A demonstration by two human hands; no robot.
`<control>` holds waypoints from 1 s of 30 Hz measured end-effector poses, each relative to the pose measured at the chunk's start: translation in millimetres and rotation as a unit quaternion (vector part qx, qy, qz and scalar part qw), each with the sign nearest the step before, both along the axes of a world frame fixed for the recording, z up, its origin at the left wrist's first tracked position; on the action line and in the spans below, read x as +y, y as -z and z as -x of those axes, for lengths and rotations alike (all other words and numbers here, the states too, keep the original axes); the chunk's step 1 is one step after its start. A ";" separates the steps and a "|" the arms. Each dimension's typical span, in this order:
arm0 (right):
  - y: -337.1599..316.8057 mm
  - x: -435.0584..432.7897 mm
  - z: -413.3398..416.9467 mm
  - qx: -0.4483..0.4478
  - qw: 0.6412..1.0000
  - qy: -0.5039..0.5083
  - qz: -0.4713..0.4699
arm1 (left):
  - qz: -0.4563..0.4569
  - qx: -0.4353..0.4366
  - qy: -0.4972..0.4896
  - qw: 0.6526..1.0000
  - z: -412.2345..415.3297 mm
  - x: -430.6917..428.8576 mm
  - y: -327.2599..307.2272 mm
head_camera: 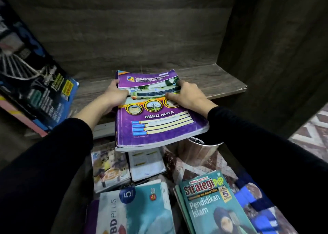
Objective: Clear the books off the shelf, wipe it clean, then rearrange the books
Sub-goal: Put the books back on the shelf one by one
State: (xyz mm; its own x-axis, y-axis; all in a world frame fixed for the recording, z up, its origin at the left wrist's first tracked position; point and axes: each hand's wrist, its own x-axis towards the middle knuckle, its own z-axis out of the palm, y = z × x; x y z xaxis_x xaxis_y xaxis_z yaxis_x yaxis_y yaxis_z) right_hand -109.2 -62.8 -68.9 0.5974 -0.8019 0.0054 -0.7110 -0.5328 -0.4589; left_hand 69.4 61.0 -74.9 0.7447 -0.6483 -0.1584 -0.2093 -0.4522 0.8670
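A small stack of books topped by a purple "BUKU NOTA" notebook (156,120) hangs flat in front of the wooden shelf board (218,81). My left hand (113,95) grips the stack's left edge, thumb on the cover. My right hand (186,95) grips the right edge, thumb on the cover and fingers round the side. The stack's far end is over the shelf's front edge; its near end juts out over the floor. The shelf board behind is bare.
Blue books (40,84) lean at the shelf's left. On the floor lie a teal "Strategi PdP" book (213,205), a teal "BD PLUS" book (140,212), two smaller books (127,166) and a metal cup (200,152). Patterned rug (312,132) at right.
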 end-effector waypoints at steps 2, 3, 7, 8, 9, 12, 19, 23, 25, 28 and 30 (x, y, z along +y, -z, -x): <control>4.0 -6.1 -7.4 -0.002 1.000 -0.001 0.002 | -0.012 -0.006 0.000 1.000 -8.4 -5.8 5.1; 4.6 -8.8 -10.8 -0.002 1.000 -0.002 0.005 | -0.014 -0.008 -0.001 1.000 -11.2 -8.2 6.5; 5.4 -18.3 -22.0 0.000 1.000 -0.002 0.007 | -0.038 -0.013 -0.006 0.999 -19.7 -20.9 5.8; 5.8 -19.8 -23.6 0.003 1.000 0.000 0.005 | -0.046 -0.019 -0.008 0.999 -22.0 -23.7 6.4; 6.5 -20.7 -24.5 0.006 1.000 0.000 0.002 | -0.060 -0.035 -0.004 0.998 -22.4 -24.0 6.7; 5.5 -20.7 -24.7 0.072 0.997 -0.002 0.026 | -0.122 -0.076 0.015 0.990 -24.2 -22.1 10.7; -4.4 -3.7 -2.1 0.207 0.947 -0.036 0.243 | -0.286 -0.334 -0.042 0.897 9.0 33.4 -10.5; 13.3 24.7 35.0 -0.034 0.888 -0.214 0.405 | -0.226 -0.219 -0.062 0.947 29.7 71.8 8.1; 28.3 36.5 47.0 -0.070 0.833 -0.307 0.455 | -0.136 -0.084 -0.080 0.984 41.8 78.0 21.1; 41.7 47.9 53.8 -0.024 0.791 -0.386 0.474 | 0.042 0.115 -0.088 0.989 65.5 76.7 30.1; 49.1 51.6 52.4 0.013 0.780 -0.397 0.483 | 0.112 0.171 -0.100 0.974 78.9 74.9 35.1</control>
